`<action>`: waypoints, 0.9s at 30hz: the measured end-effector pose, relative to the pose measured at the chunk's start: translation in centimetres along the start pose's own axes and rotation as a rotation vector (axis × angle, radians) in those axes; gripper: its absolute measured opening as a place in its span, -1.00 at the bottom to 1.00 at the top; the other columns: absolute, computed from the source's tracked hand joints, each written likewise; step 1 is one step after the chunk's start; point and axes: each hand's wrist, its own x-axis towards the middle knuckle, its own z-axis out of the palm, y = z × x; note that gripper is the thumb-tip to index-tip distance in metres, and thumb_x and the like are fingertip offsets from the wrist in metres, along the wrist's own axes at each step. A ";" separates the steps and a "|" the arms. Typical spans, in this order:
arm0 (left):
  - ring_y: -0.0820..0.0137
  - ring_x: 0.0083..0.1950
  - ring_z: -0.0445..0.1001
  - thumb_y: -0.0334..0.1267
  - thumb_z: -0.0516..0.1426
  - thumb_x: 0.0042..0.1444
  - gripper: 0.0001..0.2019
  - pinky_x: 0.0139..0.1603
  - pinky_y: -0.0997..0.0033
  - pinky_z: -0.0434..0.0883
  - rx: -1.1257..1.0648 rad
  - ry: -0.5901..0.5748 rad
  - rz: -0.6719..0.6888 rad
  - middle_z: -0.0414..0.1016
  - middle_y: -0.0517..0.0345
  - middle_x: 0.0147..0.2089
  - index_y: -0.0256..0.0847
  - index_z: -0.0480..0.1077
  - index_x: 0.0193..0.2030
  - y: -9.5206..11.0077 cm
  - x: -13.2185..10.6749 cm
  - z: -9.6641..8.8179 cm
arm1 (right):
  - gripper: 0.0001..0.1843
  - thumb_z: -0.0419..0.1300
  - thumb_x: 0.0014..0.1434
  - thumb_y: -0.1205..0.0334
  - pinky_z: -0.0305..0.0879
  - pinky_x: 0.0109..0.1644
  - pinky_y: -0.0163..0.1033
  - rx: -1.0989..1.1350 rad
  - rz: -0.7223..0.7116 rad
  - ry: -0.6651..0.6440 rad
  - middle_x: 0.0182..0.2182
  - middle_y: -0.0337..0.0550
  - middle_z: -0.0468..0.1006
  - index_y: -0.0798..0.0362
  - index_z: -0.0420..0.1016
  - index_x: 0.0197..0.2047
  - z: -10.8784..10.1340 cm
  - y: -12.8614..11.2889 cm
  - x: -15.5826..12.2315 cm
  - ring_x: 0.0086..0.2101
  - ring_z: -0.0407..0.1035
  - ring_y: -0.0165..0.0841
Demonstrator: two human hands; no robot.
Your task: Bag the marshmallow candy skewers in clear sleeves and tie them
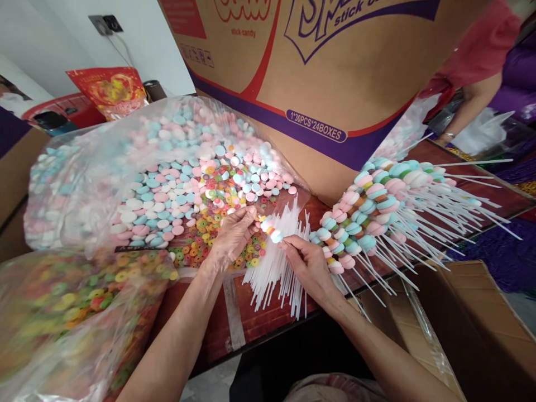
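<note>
My left hand (231, 234) is pinched closed over loose ring candies, its fingertips at the tip of a white stick. My right hand (309, 267) is closed on that candy stick (272, 230), which carries a few pastel candy discs near its end. Under both hands lies a bundle of bare white sticks (276, 268). Just left of them spread pink, blue and white candy discs (167, 195) and small coloured ring candies (218, 201) on clear plastic. To the right is a pile of finished candy sticks (377, 206), candy ends together, sticks fanning right.
A big brown "stick candy" carton (335, 72) stands behind the work spot. A clear bag of coloured rings (71, 312) lies at front left. An open cardboard box (473, 318) sits at lower right. Another person's arm in a red sleeve (473, 84) is at top right.
</note>
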 end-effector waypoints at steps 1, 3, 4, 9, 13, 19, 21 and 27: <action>0.59 -0.47 0.32 -0.03 0.44 -0.22 -0.65 -0.43 0.56 0.34 -0.002 0.004 0.008 0.43 0.23 -0.45 -0.22 0.58 -0.37 0.0 0.0 0.0 | -0.72 0.05 0.35 0.09 -0.04 -0.45 -0.30 -0.024 -0.003 -0.012 -0.55 -0.32 0.19 0.02 0.42 -0.35 -0.1 0.0 0.0 -0.51 0.04 -0.43; 0.58 -0.47 0.32 -0.04 0.45 -0.24 -0.65 -0.42 0.55 0.35 0.005 0.005 0.029 0.42 0.24 -0.47 -0.22 0.56 -0.40 -0.1 0.0 0.0 | -0.71 0.05 0.36 0.10 -0.02 -0.43 -0.30 -0.070 -0.012 -0.024 -0.54 -0.32 0.21 0.03 0.42 -0.35 -0.3 -0.1 0.1 -0.50 0.06 -0.43; 0.58 -0.47 0.32 -0.05 0.46 -0.25 -0.66 -0.42 0.54 0.36 0.011 -0.001 0.038 0.41 0.25 -0.49 -0.22 0.55 -0.41 -0.1 0.0 0.0 | -0.71 0.04 0.36 0.10 -0.02 -0.42 -0.29 -0.091 -0.017 -0.024 -0.54 -0.32 0.22 0.03 0.42 -0.35 -0.4 -0.1 0.1 -0.49 0.07 -0.43; 0.56 -0.47 0.35 -0.07 0.46 -0.26 -0.66 -0.45 0.54 0.36 -0.032 -0.038 0.009 0.42 0.25 -0.50 -0.25 0.52 -0.46 -0.6 -0.2 0.3 | -0.70 0.03 0.37 0.12 -0.02 -0.40 -0.29 -0.144 -0.043 -0.013 -0.54 -0.33 0.21 0.04 0.37 -0.37 -0.3 0.1 0.0 -0.49 0.07 -0.44; 0.59 -0.47 0.35 -0.11 0.48 -0.30 -0.64 -0.45 0.59 0.35 -0.135 0.027 -0.046 0.44 0.26 -0.50 -0.27 0.51 -0.46 -1.2 -0.6 1.3 | -0.69 0.01 0.36 0.12 -0.05 -0.42 -0.29 -0.120 -0.058 0.040 -0.57 -0.36 0.12 0.04 0.30 -0.41 0.3 -0.4 -0.4 -0.51 0.03 -0.46; 0.63 -0.53 0.24 -0.04 0.47 -0.29 -0.60 -0.52 0.61 0.25 -0.154 0.035 -0.062 0.35 0.30 -0.55 -0.29 0.47 -0.52 -2.2 -0.9 2.6 | -0.68 0.02 0.33 0.13 -0.08 -0.46 -0.30 -0.061 -0.028 0.142 -0.60 -0.37 0.09 0.03 0.22 -0.46 1.5 -0.8 -0.2 -0.53 -0.01 -0.47; 0.63 -0.53 0.22 -0.01 0.46 -0.29 -0.59 -0.52 0.60 0.24 -0.132 0.013 -0.059 0.32 0.30 -0.55 -0.29 0.46 -0.53 -2.2 -0.8 2.8 | -0.68 0.03 0.32 0.11 -0.08 -0.47 -0.31 -0.005 -0.013 0.166 -0.60 -0.37 0.10 0.02 0.21 -0.46 1.6 -0.4 0.2 -0.54 0.00 -0.47; 0.49 -0.44 0.35 0.17 0.20 0.09 -0.56 -0.42 0.48 0.30 0.146 -0.040 0.116 0.44 0.16 -0.43 -0.24 0.50 -0.39 -1.3 1.6 2.7 | -0.68 0.08 0.29 0.10 -0.04 -0.50 -0.33 0.226 0.066 0.160 -0.60 -0.36 0.19 0.03 0.25 -0.47 0.7 0.6 2.0 -0.55 0.05 -0.48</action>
